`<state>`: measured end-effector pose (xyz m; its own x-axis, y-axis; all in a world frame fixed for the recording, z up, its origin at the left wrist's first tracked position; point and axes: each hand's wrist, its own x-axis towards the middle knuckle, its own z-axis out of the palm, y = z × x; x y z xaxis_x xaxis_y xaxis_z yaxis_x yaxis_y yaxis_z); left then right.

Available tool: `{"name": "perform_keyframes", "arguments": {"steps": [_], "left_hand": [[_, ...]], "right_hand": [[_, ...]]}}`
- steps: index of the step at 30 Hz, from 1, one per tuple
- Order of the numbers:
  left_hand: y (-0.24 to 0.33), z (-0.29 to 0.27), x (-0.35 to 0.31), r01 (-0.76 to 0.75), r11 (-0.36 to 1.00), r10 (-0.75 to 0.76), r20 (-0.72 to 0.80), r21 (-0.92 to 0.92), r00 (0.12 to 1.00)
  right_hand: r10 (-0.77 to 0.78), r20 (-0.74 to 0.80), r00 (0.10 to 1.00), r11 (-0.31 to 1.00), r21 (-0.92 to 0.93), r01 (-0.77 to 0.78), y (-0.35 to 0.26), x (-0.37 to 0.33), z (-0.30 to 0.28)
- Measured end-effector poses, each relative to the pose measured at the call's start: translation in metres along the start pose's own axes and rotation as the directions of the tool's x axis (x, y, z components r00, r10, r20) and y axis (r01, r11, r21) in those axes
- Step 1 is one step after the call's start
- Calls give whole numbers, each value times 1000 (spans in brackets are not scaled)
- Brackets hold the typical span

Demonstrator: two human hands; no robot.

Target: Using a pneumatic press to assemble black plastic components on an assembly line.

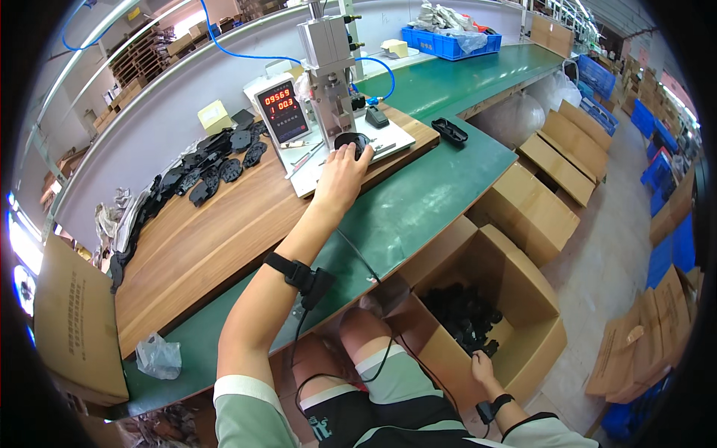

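My left hand (343,176) reaches to the bench press (329,82), its fingers closed round the near side of a round black plastic part (352,140) under the press head. The palm hides part of it. Low on the right, my right hand (482,367) is inside the open cardboard box (532,357), beside a heap of black plastic parts (461,313). Its fingers are curled, and whatever they hold, if anything, is too small to make out. A single black part (449,131) lies on the green bench right of the press.
A control box (282,108) with red digits stands left of the press. Black parts (231,170) are piled along the back of the wooden board (216,239). A blue crate (451,45) sits farther back. More cardboard boxes (532,205) line the bench's right side; a plastic bag (158,358) lies front left.
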<state>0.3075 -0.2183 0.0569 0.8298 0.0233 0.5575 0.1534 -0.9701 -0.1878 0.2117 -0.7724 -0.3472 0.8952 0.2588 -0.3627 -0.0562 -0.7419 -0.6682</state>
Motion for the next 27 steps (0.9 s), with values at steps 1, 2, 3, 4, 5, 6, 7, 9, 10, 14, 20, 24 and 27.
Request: {"name": "perform_keyframes", "arguments": {"steps": [1, 2, 3, 4, 5, 6, 7, 9, 10, 14, 20, 24, 27], "left_hand": [[-2, 2, -3, -57, 998, 61, -90, 40, 994], [-5, 4, -3, -57, 998, 61, -88, 40, 994], [-4, 1, -1, -55, 998, 53, -60, -25, 997], [-4, 1, 0, -47, 995, 45, -34, -87, 998], [-2, 2, -1, -45, 995, 42, -33, -86, 999], [-5, 4, -4, -48, 998, 45, -70, -48, 997], [-6, 7, -7, -53, 999, 51, -105, -11, 993], [-5, 4, -6, -66, 997, 60, -128, -48, 990], [0, -2, -3, -48, 990, 36, -87, -131, 996], [4, -9, -8, 30, 987, -38, -48, -156, 998], [-10, -6, -13, 69, 959, -84, -42, -276, 996], [-18, -16, -18, 40, 837, -115, -104, -546, 988], [-29, -29, -41, 19, 904, -110, -190, -427, 976]], "right_hand": [[16, 42, 999, 999, 27, -17, 0, 1, 1], [16, 45, 999, 999, 27, -17, -1, 1, 2], [-8, 0, 1000, 995, -97, 8, -6, 1, 2], [-42, -41, 998, 974, -223, 32, -15, 4, -1], [-199, -171, 965, 955, -257, 151, -25, 6, 0], [-359, -287, 888, 914, -302, 271, -57, 10, -2], [-427, -319, 846, 904, -138, 405, -106, 10, -15], [-504, -417, 756, 812, 70, 580, -223, -9, -49], [-540, -437, 719, 787, 40, 616, -267, -18, -63], [-826, -454, 335, 422, -103, 901, -410, -8, -93], [-938, -309, 160, 275, -375, 885, -579, 98, -73], [-968, -174, 180, 245, -499, 831, -620, 141, -59], [-975, -139, 171, 218, -501, 837, -627, 147, -65]]}}
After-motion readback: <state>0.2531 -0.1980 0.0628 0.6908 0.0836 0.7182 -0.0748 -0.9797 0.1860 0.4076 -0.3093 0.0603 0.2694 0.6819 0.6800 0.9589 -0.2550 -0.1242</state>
